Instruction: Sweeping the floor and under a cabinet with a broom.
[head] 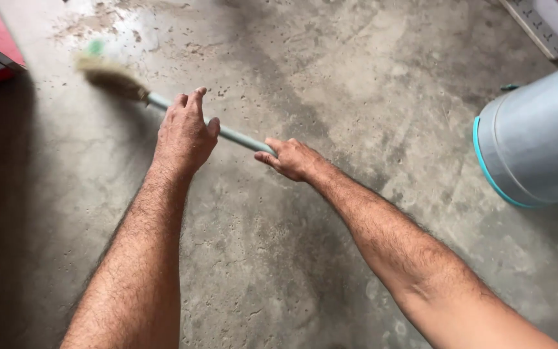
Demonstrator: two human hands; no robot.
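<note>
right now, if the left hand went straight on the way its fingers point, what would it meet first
The left hand grips the broom handle with fingers pointing up-frame. That line probably meets only bare concrete floor, passing right of the broom head; depth is unclear.

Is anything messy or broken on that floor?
Yes. Pale dust and grit lie scattered near the broom's bristles, and the concrete floor is pitted and stained. The left hand and right hand grip the broom handle.

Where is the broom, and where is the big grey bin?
broom (112, 77): head view, on its blurred bristle head.
grey bin (540, 139): head view, on its curved side wall.
left hand (185, 132): head view, on its back, gripping the handle.
</note>
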